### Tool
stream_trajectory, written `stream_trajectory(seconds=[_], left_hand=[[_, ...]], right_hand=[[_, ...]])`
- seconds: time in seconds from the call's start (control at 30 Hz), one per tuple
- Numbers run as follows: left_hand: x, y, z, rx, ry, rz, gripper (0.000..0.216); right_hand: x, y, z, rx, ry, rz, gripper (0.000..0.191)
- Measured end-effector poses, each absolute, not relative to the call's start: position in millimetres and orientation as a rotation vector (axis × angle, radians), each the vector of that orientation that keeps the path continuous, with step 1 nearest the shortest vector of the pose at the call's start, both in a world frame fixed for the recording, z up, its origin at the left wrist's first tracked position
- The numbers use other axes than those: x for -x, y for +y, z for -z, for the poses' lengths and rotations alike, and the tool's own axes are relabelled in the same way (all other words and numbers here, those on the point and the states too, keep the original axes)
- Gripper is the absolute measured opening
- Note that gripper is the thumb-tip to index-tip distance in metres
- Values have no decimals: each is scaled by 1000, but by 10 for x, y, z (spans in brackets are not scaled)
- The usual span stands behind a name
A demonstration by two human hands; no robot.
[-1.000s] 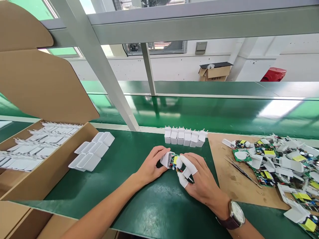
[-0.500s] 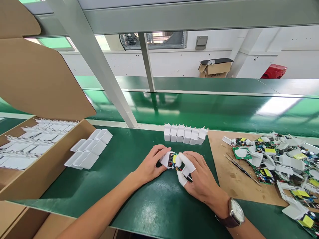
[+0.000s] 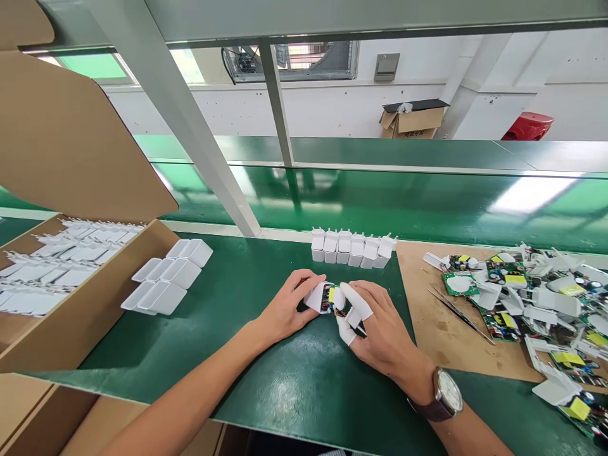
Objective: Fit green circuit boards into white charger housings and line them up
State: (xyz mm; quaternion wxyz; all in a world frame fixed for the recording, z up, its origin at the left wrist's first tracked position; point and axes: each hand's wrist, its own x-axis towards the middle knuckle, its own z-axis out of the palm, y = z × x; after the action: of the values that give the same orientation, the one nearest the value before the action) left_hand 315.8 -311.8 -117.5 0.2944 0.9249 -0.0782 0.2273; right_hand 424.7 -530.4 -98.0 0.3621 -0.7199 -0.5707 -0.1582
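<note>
Low over the green table, my left hand grips a white plastic housing between thumb and fingers. From its open end sticks a circuit board with a yellow block and small parts. My right hand, with white covers on thumb and forefinger, pinches the board's other end, where a white plastic piece shows. Those fingers partly hide the board. Beyond my hands stands a row of white adapter housings.
At left are white plastic cases in rows and an open cardboard box of white parts. At right, tweezers and a heap of circuit boards lie on brown board. A slanted grey post rises behind the table.
The whole view has shifted slightly, so the scene sits a little higher. Both hands keep almost the same grip on the housing and circuit board.
</note>
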Motion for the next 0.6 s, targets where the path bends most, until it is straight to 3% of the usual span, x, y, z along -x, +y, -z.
stream_trajectory(seconds=[0.6], left_hand=[[-3155, -3138, 1149, -2477, -190, -588, 61]], right_hand=[[-4267, -5321, 983, 1849, -1477, 390, 73]])
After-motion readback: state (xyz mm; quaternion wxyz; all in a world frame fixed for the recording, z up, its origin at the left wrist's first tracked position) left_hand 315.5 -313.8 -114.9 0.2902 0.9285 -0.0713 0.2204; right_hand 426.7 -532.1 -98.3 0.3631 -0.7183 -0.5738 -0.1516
